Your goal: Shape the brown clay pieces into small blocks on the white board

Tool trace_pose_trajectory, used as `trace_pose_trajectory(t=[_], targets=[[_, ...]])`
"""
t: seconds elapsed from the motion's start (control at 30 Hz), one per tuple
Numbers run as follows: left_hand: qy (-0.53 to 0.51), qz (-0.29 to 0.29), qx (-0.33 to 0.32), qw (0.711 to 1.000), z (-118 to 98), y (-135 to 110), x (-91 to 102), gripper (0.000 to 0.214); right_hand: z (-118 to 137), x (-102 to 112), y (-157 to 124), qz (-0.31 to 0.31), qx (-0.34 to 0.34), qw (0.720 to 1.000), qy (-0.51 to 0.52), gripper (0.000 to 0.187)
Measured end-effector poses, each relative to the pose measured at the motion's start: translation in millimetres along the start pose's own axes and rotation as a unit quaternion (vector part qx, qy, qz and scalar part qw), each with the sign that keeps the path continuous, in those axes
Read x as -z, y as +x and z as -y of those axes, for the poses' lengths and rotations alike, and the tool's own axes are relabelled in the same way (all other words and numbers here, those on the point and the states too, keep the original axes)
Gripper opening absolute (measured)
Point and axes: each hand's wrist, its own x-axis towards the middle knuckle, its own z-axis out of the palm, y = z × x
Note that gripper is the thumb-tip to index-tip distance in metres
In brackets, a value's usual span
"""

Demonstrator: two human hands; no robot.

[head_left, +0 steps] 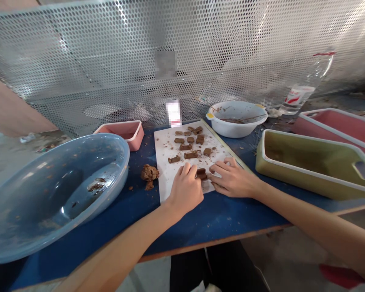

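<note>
A small brown clay piece (pixel 201 174) lies near the front of the white sheet (pixel 167 182), between my two hands. My left hand (pixel 187 187) has its fingers curled closed at the left end of that piece and hides part of it. From the other side my right hand (pixel 232 178) grips the right end with bent fingers and thumb. Beyond them, several shaped brown clay pieces (pixel 190 155) rest in rough rows on the sheet among crumbs. A rough clay lump (pixel 150 173) sits at the sheet's left edge.
A big blue basin (pixel 109 142) stands left, with a pink tray (pixel 136 136) behind it. At the back is a white basin (pixel 237 129) holding sticks. Right of it are a bottle (pixel 299 95), a green bin (pixel 287 178) and a pink bin (pixel 337 123). Perforated metal (pixel 109 73) closes the back.
</note>
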Motion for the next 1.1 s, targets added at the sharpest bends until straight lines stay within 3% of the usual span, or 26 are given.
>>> trace_pose_trajectory(t=[0.2,0.3,0.4,0.47,0.67,0.93,1.1], targets=[[-0.01,-0.019,0.035,0.999,1.3,-0.6,0.4,0.026,-0.2,-1.1,-0.5,-0.009,-0.041,0.999,0.019,0.021],[-0.038,-0.036,0.065,0.996,9.7,1.6,1.3,0.02,-1.2,-5.1,-0.1,-0.028,-0.122,0.99,0.065,0.018],[-0.069,-0.04,0.082,0.993,20.3,4.5,-0.6,0.016,-2.1,-12.5,-0.2,-0.048,-0.221,0.969,0.097,0.035],[-0.085,-0.028,0.081,0.993,26.3,5.6,-2.4,0.014,-2.3,-16.6,-0.7,-0.048,-0.249,0.961,0.108,0.037],[-0.046,0.007,0.06,0.997,30.7,4.8,0.0,0.014,-3.3,-12.9,-1.3,-0.044,-0.188,0.974,0.116,0.017],[0.035,-0.003,0.044,0.998,10.0,1.2,9.2,0.021,-4.4,-3.8,-3.6,-0.04,-0.05,0.997,0.033,0.024],[0.007,0.018,0.029,0.999,6.1,0.8,6.4,0.021,-2.1,-4.3,-3.5,-0.032,-0.041,0.999,0.016,0.026]])
